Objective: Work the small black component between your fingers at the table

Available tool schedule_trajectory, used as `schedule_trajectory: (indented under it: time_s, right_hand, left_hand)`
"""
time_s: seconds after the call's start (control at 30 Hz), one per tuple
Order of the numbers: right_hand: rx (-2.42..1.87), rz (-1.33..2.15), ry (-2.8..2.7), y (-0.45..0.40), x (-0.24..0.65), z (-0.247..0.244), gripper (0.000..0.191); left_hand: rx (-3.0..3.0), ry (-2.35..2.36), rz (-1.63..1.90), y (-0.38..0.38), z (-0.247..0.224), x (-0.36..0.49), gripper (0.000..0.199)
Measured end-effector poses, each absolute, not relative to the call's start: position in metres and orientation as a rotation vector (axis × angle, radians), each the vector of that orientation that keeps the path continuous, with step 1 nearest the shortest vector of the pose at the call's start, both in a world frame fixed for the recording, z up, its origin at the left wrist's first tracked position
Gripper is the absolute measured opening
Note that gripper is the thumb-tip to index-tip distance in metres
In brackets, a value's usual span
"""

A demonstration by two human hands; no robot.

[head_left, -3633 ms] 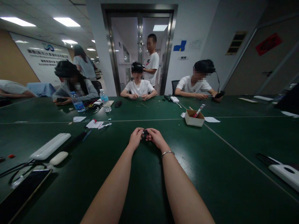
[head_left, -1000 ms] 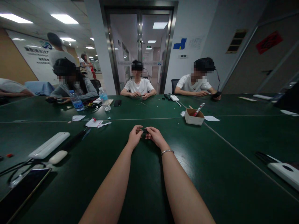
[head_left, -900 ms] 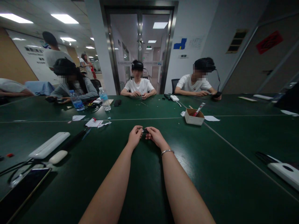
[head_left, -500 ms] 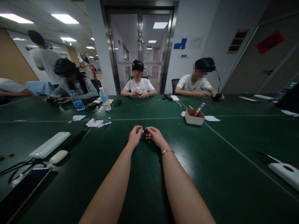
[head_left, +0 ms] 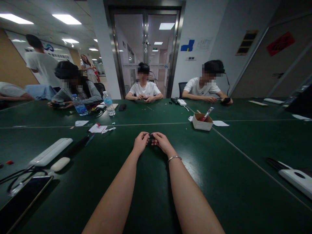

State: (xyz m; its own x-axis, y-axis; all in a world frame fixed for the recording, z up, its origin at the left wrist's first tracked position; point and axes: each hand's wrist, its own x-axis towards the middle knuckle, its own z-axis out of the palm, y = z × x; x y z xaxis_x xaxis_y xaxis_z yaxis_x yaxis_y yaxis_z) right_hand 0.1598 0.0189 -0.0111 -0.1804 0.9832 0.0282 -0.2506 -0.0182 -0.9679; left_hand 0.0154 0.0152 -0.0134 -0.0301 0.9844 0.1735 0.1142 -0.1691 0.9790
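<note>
Both hands meet over the dark green table [head_left: 156,182], in the middle of the view. Between their fingertips is a small dark object with a shiny metal part [head_left: 150,136]; it is too small to name. My left hand [head_left: 140,143] pinches the metal side of it. On the dark side, my right hand [head_left: 162,142] is closed with thumb and fingers together. A silver bracelet [head_left: 174,158] circles my right wrist. The fingers cover most of the held object.
At left lie a white power strip-like block [head_left: 51,151], a white rounded case [head_left: 60,164] and a phone [head_left: 24,198]. A small cardboard box [head_left: 202,125] holds a red-and-silver item. Paper scraps [head_left: 97,129] and bottles [head_left: 109,104] stand farther off. Several people sit opposite.
My hands stay nearly where they were, with the small object still between them. The whole view has shifted very slightly. A standing person at the far left has moved a little.
</note>
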Motion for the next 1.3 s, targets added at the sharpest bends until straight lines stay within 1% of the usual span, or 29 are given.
schedule_trajectory:
  time_s: [0.43, 0.63, 0.8, 0.93, 1.13, 1.3]
  right_hand:
    - [-0.918, 1.450, -1.151, 0.0182, 0.1594, -0.0098, 0.032]
    - [-0.930, 1.449, -1.141, 0.0182, 0.1587, -0.0100, 0.032]
    - [-0.921, 1.448, -1.145, 0.0179, 0.1593, -0.0099, 0.034]
    - [-0.926, 1.434, -1.143, 0.0181, 0.1593, -0.0098, 0.035]
    - [-0.907, 1.451, -1.135, 0.0185, 0.1592, -0.0105, 0.032]
    - [-0.911, 1.455, -1.113, 0.0197, 0.1590, -0.0111, 0.031]
  left_hand:
    - [1.407, 1.242, 1.329, 0.0132, -0.0105, 0.0131, 0.023]
    - [1.423, 1.239, 1.322, 0.0130, -0.0109, 0.0134, 0.028]
    - [1.349, 1.222, 1.352, 0.0142, -0.0104, 0.0129, 0.020]
    - [1.354, 1.215, 1.360, 0.0165, -0.0128, 0.0130, 0.024]
    - [1.346, 1.241, 1.354, 0.0163, -0.0128, 0.0142, 0.023]
    - [1.331, 1.250, 1.284, 0.0127, -0.0082, 0.0157, 0.030]
